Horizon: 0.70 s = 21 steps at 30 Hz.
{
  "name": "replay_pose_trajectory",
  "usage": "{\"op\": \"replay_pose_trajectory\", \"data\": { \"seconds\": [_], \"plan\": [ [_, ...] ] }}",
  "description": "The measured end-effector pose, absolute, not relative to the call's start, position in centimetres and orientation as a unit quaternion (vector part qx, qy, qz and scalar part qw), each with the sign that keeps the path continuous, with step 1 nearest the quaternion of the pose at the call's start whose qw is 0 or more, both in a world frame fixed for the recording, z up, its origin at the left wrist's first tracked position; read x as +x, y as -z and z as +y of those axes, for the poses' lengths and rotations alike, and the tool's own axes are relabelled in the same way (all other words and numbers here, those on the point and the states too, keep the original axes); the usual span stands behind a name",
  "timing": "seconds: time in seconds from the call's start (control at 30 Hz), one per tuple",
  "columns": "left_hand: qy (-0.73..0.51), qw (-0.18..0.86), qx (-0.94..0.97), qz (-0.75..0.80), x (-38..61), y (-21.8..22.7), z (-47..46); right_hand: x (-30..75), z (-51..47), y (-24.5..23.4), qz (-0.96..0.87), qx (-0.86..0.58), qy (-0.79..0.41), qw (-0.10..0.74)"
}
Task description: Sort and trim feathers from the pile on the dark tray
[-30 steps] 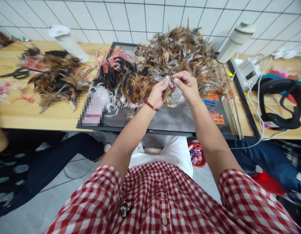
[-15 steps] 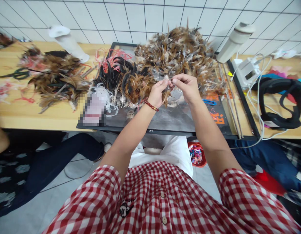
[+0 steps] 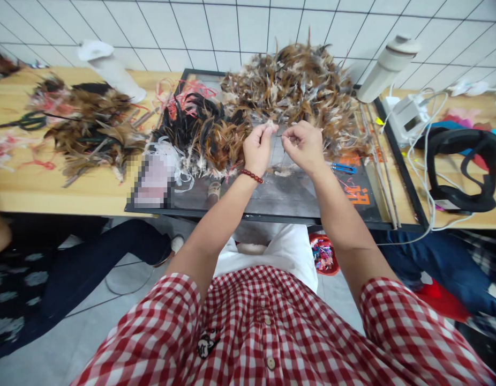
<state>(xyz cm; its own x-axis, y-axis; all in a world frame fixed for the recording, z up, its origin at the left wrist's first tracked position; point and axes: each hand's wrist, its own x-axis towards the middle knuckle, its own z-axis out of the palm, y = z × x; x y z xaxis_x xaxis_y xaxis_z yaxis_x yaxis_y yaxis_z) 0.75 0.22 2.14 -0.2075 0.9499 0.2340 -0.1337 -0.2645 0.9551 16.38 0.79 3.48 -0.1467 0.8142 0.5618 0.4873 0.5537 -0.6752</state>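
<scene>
Our pale wooden worktop (image 3: 39, 195) runs along a white tiled wall (image 3: 254, 27), and a black-framed board (image 3: 280, 201) lies on it. Across the board's far side we have a heap of brown feathers (image 3: 292, 86). Nearer, our left hand (image 3: 257, 150) pinches a pale feather tuft (image 3: 270, 123) between its fingers. Just to its right, our right hand (image 3: 306, 145) has curled fingers; we cannot tell whether they hold anything. Below, the floor (image 3: 79, 335) is light grey.
</scene>
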Motion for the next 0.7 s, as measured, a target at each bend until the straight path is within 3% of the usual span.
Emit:
{"op": "replay_pose_trajectory", "data": {
  "seconds": [0.43, 0.7],
  "plan": [
    [-0.609, 0.444, 0.499, 0.427, 1.44, -1.75, -0.34, 15.65, 0.74, -3.78, -0.682, -0.430, -0.218, 0.550],
    [-0.592, 0.526, 0.463, 0.398, 1.56, -1.10, -0.03, 15.71, 0.99, -3.84, -0.653, -0.401, -0.308, 0.564]
  ]
}}
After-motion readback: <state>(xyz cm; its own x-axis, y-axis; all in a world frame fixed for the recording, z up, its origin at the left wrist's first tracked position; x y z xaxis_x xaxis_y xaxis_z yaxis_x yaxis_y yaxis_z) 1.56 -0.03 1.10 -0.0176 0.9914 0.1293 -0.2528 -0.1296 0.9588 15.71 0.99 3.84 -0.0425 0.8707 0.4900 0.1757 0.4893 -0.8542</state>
